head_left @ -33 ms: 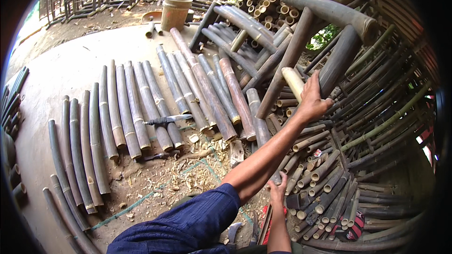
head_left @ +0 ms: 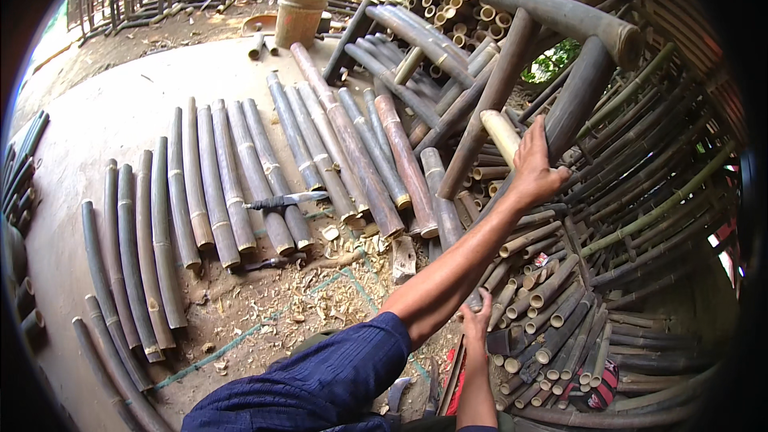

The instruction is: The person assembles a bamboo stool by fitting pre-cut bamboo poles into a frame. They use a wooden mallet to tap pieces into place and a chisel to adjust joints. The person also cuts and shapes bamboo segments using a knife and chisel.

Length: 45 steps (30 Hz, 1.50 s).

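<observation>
Little change since earlier: left hand (head_left: 536, 166) around dark bamboo leg (head_left: 578, 100), right hand (head_left: 478, 322), grip unclear.

Obstacles at the left hand (head_left: 534, 168): thick grey-brown bamboo crosspiece (head_left: 560, 18) above; pale, peeled bamboo rung (head_left: 501, 136) just left; dark, round bamboo leg (head_left: 578, 96) rising beyond. Right of the right hand (head_left: 477, 318): dense heap of dark, pale-ended bamboo tubes (head_left: 552, 316), blocking passage. Open: shaving-strewn brown earth floor (head_left: 228, 316) left of the right hand, bare left forearm (head_left: 452, 264) crossing between.
</observation>
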Each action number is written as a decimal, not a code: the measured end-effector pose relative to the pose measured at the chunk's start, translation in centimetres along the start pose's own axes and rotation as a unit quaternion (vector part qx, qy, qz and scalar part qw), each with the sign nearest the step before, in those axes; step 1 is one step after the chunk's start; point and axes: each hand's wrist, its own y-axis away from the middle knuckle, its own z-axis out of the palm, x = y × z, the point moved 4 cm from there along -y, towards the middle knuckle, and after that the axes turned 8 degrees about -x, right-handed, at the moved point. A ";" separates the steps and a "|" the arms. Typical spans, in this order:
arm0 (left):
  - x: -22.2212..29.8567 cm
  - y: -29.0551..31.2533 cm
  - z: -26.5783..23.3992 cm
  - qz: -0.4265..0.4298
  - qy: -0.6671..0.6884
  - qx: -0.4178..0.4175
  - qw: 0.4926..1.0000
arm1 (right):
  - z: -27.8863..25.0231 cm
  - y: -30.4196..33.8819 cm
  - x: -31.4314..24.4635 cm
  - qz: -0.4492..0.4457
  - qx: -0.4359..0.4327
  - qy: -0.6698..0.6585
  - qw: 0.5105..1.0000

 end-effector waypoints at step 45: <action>-25.3 9.6 -24.8 -0.270 -0.180 0.093 0.941 | -0.4 -40.7 -36.9 -0.158 -0.081 0.294 0.939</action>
